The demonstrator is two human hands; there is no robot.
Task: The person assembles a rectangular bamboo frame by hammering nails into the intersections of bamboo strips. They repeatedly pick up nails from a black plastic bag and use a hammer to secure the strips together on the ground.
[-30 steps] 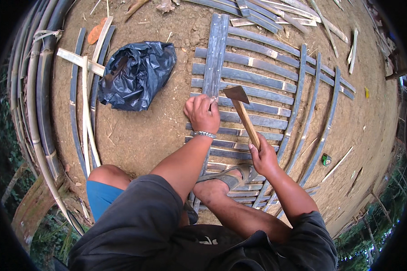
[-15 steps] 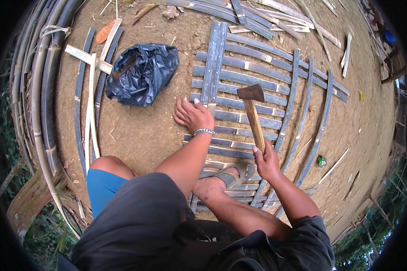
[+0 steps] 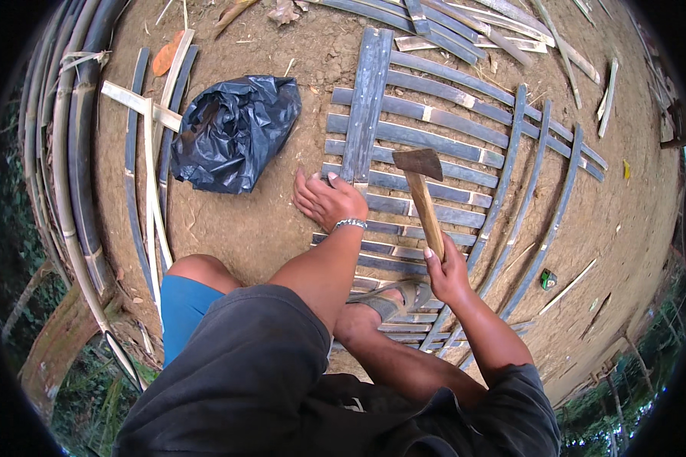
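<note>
My right hand (image 3: 448,273) is closed round the wooden handle of a hatchet (image 3: 425,206). The hatchet's dark, rusty head (image 3: 419,163) points away from me, above a lattice of dark bamboo slats (image 3: 442,135). At the lattice's left edge rests my left hand (image 3: 331,201), a chain bracelet at its wrist. Its fingers are stretched toward the left, slightly apart, and its thumb lies by the lower end of a wide upright strip (image 3: 364,107). The slat ends under this palm are hidden. My sandalled foot (image 3: 389,302) stands on the near slats.
A crumpled black plastic bag (image 3: 240,133) lies left of the lattice, beside loose bamboo strips (image 3: 133,152). Long bamboo poles (image 3: 84,167) line the far left. More split bamboo (image 3: 503,38) is scattered at the back. A small green-and-black object (image 3: 547,279) sits on the dirt at right.
The view has shifted a little. My right hand has brought the hatchet slightly leftward over the lattice. The left hand stays by the wide strip's end.
</note>
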